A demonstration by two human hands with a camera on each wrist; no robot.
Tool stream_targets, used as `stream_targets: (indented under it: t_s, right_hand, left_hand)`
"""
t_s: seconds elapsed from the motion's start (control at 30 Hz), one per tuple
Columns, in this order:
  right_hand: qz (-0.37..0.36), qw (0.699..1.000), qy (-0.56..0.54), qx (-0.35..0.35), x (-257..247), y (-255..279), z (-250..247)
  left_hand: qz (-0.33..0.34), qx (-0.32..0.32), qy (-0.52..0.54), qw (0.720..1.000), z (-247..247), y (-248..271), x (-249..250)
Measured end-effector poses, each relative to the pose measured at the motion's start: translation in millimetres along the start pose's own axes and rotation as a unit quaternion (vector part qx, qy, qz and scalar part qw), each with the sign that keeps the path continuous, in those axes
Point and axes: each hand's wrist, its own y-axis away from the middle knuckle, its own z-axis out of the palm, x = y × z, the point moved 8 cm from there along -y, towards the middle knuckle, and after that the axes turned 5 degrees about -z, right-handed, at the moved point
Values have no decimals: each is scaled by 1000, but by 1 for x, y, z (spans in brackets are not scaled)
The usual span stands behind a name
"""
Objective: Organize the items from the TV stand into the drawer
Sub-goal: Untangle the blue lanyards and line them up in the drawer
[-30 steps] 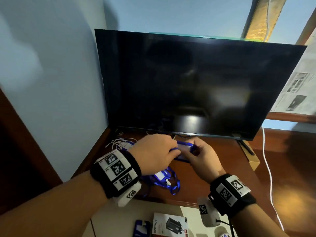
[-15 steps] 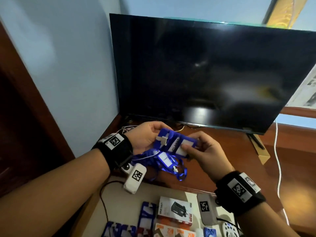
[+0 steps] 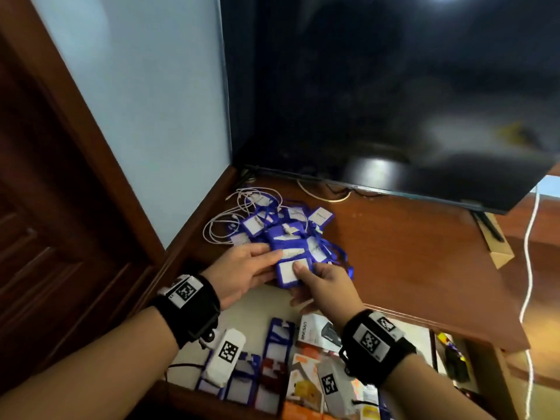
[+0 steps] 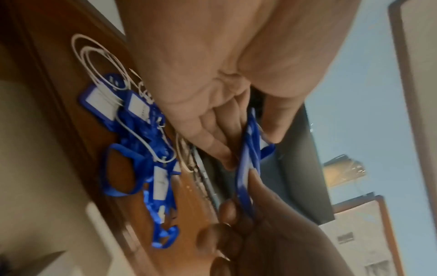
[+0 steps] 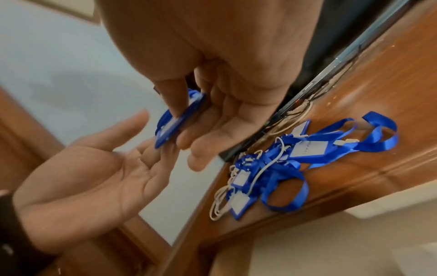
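Observation:
Blue badge holders (image 3: 288,269) with white inserts are held over the front edge of the wooden TV stand (image 3: 409,253), just above the open drawer (image 3: 266,301). My left hand (image 3: 257,265) pinches their upper part, thumb on top and straight fingers beneath (image 4: 212,143). My right hand (image 3: 315,280) pinches the lower part (image 5: 170,128) with its thumb on the white insert. Behind the hands, a pile of more blue badge holders and lanyards (image 3: 272,219) lies tangled with a white cable (image 3: 224,222) on the stand.
A large dark TV (image 3: 394,101) stands at the back of the stand. The drawer holds small boxes (image 3: 315,328) and several blue holders (image 3: 278,338). A cardboard box (image 3: 497,250) sits under the TV's right foot, and a white cord (image 3: 528,283) hangs at the right. A wall closes the left side.
Both hands lifted the badge holders off the pile and drew them back toward the stand's front edge. The view has tilted down, so more of the drawer shows.

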Motion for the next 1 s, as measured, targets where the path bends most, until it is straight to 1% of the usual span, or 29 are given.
stream_targets:
  t_s: [0.07,0.1,0.17,0.2,0.23,0.3,0.33,0.4,0.47,0.57,0.7,0.8,0.9,1.0]
  right_hand:
    - [33,990,125,-47,21,1,13]
    - [35,971,223,-76,32,1,17]
    - [10,905,404,-134,52,2,25]
    - [8,877,453,-161,64,3,28]
    - [17,857,480,-185,76,5,29]
    - [39,830,516,-211,94,7,26]
    - [49,826,521,-210,99,8,23]
    - [61,837,511,-187,105,4,12]
    - [60,855,494,-145,104,-3,0]
    - [22,874,481,-63,95,-21,-23]
    - [-15,888,460,8,73,-47,-46]
    - [-34,894,445,38,56,-73,-58]
    - [-15,890,453,50,55,-111,-70]
    - [17,878,475,52,59,-144,-80]
  left_hand:
    - [-26,63,-69,995,-27,-4,-29]
    - [-47,74,-110,990,-38,-6,-44]
    - [-100,77,-210,969,-65,-12,-80]
    - [-121,76,-264,954,-77,-16,-95]
    - [-139,74,-315,936,-89,-20,-110]
    - [-172,73,-384,904,-108,-29,-136]
    - [-186,79,-407,891,-117,-34,-146]
    - [-205,93,-445,867,-127,-43,-161]
    - [-228,100,-474,844,-131,-50,-172]
    - [-257,105,-503,819,-133,-65,-190]
    - [-276,120,-507,808,-137,-79,-205]
    - [-294,112,-500,807,-143,-84,-213]
    - [-301,106,-499,806,-150,-88,-216]
    - [-304,123,-508,796,-154,-91,-216]
